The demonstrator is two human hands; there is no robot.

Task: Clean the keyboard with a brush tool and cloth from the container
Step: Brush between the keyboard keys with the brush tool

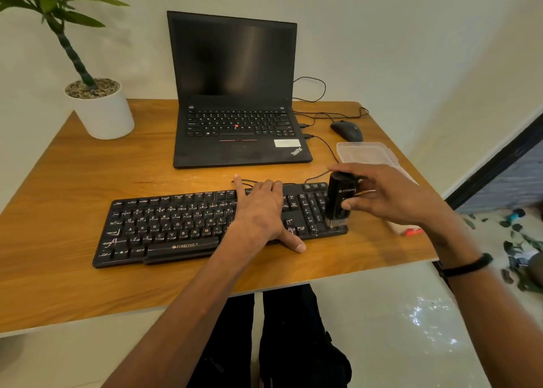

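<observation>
- The right hand [390, 199] grips the brush tool [340, 199], fingers and thumb curled round its dark barrel.
- The brush tool stands nearly upright, its long axis running top to bottom, bristles pointing down and touching the number pad at the right end of the keyboard [176, 226].
- The left hand [261, 214] lies flat and spread on the keyboard's middle-right keys, holding nothing; it seems to be steadying the board.
- The keyboard lies with its long axis left to right across the wooden desk [73, 182], in front of the laptop [235, 94].
- The clear container [367, 152] sits beyond the right hand, near the mouse [346, 130]; no cloth can be made out.
- Judged step: brushing the keys, probably early on. The next move calls for sweeping the bristles leftward along the rows, with the left hand shifting clear.
</observation>
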